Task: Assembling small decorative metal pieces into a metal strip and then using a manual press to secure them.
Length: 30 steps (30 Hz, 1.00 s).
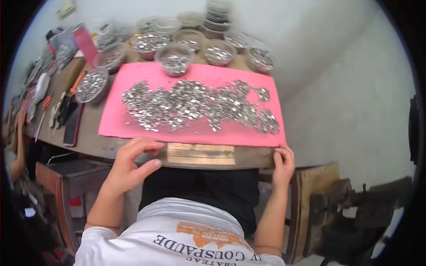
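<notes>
A pink ribbed mat (pixel 155 136) lies on the table, with many small shiny metal pieces (pixel 191 99) spread over it. My left hand (pixel 135 162) hovers at the table's front edge, near the mat's lower edge. Its thumb and index finger are apart, and nothing shows between them. At the mat's front right corner is my right hand (pixel 284 165), its fingers curled and touching the corner. Whether they pinch anything there is hidden. Between the two hands, a brass-coloured metal strip (pixel 202 160) sits along the table's front edge.
Clear round tubs (pixel 175 60) of metal pieces stand behind the mat, one overlapping its far edge. Another tub (pixel 92 85) is at the left, near a dark phone (pixel 72 126) and an orange-handled screwdriver (pixel 46 103). Another person's arm (pixel 20 146) shows at far left.
</notes>
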Tool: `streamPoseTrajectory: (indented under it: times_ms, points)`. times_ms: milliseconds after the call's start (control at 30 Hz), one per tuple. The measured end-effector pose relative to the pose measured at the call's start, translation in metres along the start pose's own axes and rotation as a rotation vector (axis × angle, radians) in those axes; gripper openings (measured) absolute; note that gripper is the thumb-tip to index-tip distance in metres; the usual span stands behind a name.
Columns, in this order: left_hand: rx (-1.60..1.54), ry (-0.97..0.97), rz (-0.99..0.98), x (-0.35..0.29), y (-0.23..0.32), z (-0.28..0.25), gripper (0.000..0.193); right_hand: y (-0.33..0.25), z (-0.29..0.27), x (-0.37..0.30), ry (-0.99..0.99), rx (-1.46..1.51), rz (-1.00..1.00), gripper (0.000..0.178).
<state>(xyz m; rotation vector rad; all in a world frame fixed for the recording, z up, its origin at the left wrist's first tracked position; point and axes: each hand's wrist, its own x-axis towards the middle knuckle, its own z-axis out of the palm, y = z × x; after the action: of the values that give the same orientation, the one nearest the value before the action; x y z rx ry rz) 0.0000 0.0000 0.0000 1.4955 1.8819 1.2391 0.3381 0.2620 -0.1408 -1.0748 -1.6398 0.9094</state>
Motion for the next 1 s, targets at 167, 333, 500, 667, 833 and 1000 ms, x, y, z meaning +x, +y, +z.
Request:
streamPoseTrajectory:
  times_ms: [167,333,500,667,833,1000]
  points:
    - [0.377,0.282,0.083,0.012,0.025,0.008,0.038,0.023,-0.063,0.016,-0.024,0.052,0.078,0.007]
    - [0.295,0.712,-0.182,-0.003,-0.004,-0.018,0.035,0.08,-0.127,0.048,-0.095,0.04,-0.029,0.008]
    - [0.116,0.79,-0.452,0.02,-0.038,0.029,0.034,0.075,-0.189,0.088,-0.029,-0.199,-0.156,0.008]
    - [0.227,0.921,-0.11,0.054,-0.099,0.033,0.034,0.047,-0.093,0.164,-0.155,-0.269,-0.349,0.018]
    - [0.22,0.679,0.531,0.088,-0.099,0.001,0.037,-0.054,-0.02,0.03,-0.164,-0.371,-0.408,0.027]
    - [0.105,-0.643,0.76,0.172,0.101,0.115,0.057,-0.138,-0.137,-0.031,0.225,-0.898,-0.491,0.042]
